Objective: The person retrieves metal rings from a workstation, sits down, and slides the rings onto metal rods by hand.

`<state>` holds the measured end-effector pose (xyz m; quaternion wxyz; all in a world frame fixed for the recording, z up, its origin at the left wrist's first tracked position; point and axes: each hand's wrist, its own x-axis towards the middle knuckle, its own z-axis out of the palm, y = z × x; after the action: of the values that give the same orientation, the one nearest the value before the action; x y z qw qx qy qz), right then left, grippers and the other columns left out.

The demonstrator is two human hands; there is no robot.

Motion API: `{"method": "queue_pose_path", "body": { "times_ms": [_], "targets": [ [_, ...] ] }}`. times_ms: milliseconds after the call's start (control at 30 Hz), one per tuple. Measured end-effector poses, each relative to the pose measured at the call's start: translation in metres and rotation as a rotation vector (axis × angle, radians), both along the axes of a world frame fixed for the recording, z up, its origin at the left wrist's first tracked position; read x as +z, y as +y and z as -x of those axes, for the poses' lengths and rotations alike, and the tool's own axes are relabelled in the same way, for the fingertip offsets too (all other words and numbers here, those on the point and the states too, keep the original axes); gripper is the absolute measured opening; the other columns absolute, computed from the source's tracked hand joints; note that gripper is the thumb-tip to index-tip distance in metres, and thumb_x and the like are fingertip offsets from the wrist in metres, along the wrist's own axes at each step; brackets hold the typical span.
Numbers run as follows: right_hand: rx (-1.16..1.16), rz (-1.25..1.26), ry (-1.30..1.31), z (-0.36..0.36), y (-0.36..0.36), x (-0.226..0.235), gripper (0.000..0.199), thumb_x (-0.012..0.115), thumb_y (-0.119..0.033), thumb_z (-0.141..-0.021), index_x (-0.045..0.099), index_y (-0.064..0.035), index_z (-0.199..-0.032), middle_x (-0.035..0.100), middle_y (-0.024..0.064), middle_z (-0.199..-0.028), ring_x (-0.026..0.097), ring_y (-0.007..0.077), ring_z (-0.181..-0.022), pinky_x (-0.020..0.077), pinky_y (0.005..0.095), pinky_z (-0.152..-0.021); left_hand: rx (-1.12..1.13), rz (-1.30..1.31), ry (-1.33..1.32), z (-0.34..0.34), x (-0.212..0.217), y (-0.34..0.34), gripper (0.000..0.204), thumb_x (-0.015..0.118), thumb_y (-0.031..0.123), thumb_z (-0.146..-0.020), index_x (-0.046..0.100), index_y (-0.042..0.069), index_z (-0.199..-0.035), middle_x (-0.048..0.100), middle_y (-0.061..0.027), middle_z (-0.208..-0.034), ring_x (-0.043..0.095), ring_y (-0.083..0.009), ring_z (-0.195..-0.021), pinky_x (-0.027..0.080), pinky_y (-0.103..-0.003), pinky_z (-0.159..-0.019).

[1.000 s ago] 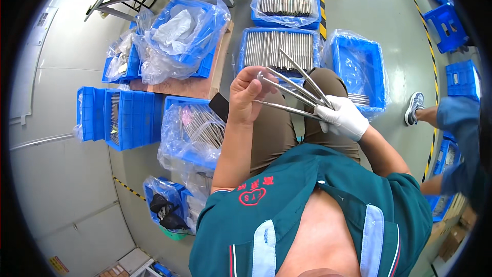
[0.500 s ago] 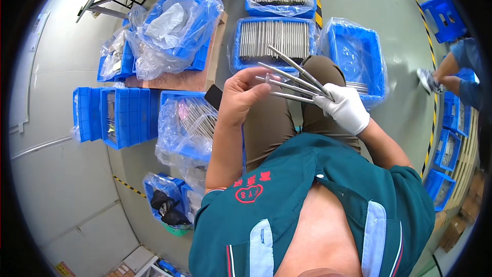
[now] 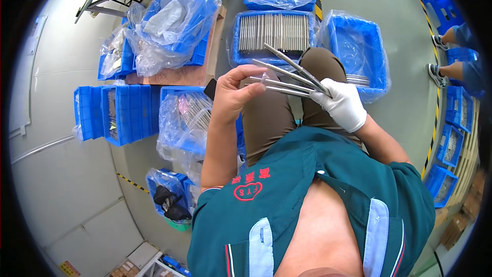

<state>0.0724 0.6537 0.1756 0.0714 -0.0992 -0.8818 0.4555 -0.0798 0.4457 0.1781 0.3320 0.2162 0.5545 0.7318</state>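
My right hand (image 3: 346, 106), in a white glove, grips several slim metal rods (image 3: 293, 73) by one end above my right thigh. They fan out toward the left. My left hand (image 3: 231, 91) is bare, its thumb and forefinger closed around a small clear piece (image 3: 264, 79). That piece is at the tips of the lower rods; whether it sits around one of them I cannot tell. Beyond my knees stands a blue crate (image 3: 233, 46) packed with rods in upright rows.
At front right stands a plastic-lined blue crate (image 3: 382, 54) with a few rods. A bagged crate of rods (image 3: 169, 138) is by my left arm. Plastic-covered crates rest on a wooden pallet (image 3: 212, 54) further left. At right, another person's legs (image 3: 451, 69) stand beyond the striped floor tape.
Both hands keep their hold on the rods and the small clear piece, with only a slight shift. At right, the other person's legs have moved, and both shoes now show.
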Motion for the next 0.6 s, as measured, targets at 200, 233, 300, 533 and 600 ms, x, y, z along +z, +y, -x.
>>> {"method": "queue_pose_path", "body": {
  "times_ms": [200, 233, 300, 533, 600],
  "targets": [
    [-0.017, 0.057, -0.034, -0.001, -0.003, -0.001, 0.018, 0.067, -0.02, -0.081, 0.059, -0.0054, -0.075, 0.054, 0.0147, -0.062, 0.054, 0.0304, -0.055, 0.043, 0.0345, -0.052, 0.025, -0.016, -0.019, -0.007, 0.004, 0.002, 0.037, 0.078, 0.01, -0.07, 0.062, -0.001, -0.102, 0.065, -0.0147, -0.099, 0.063, -0.0155, -0.087, 0.05, -0.028, -0.079],
    [-0.025, 0.064, -0.018, -0.001, -0.004, -0.004, 0.018, 0.067, -0.02, -0.081, 0.059, -0.0053, -0.076, 0.055, 0.0146, -0.062, 0.054, 0.0302, -0.055, 0.043, 0.0344, -0.053, 0.036, 0.006, -0.037, -0.008, 0.004, 0.002, 0.037, 0.078, 0.011, -0.07, 0.061, -0.001, -0.102, 0.065, -0.0152, -0.099, 0.063, -0.0153, -0.088, 0.05, -0.027, -0.079],
    [-0.027, 0.017, 0.035, -0.002, -0.006, -0.002, 0.018, 0.067, -0.02, -0.081, 0.059, -0.0052, -0.076, 0.055, 0.0144, -0.063, 0.054, 0.0301, -0.055, 0.043, 0.0344, -0.053, 0.052, 0.008, -0.017, -0.011, 0.002, 0.001, 0.038, 0.077, 0.012, -0.071, 0.06, -0.001, -0.103, 0.064, -0.0158, -0.099, 0.063, -0.0157, -0.089, 0.051, -0.027, -0.078],
    [0.033, 0.096, -0.036, -0.003, -0.008, -0.003, 0.015, 0.066, -0.02, -0.081, 0.059, -0.0068, -0.078, 0.055, 0.0123, -0.063, 0.054, 0.0281, -0.055, 0.043, 0.0335, -0.053, 0.032, -0.163, 0.014, -0.027, -0.008, 0.007, 0.04, 0.076, 0.016, -0.074, 0.058, -0.002, -0.105, 0.064, -0.016, -0.099, 0.063, -0.0207, -0.091, 0.05, -0.032, -0.082],
    [0.044, 0.05, 0.014, -0.003, -0.011, -0.003, 0.015, 0.066, -0.02, -0.081, 0.059, -0.0071, -0.078, 0.055, 0.0118, -0.063, 0.055, 0.0276, -0.055, 0.0432, 0.0333, -0.052, 0.03, -0.13, -0.034, -0.034, -0.009, 0.007, 0.042, 0.077, 0.016, -0.072, 0.058, -0.002, -0.106, 0.065, -0.0152, -0.099, 0.062, -0.0218, -0.093, 0.049, -0.033, -0.084]
  ]
}}
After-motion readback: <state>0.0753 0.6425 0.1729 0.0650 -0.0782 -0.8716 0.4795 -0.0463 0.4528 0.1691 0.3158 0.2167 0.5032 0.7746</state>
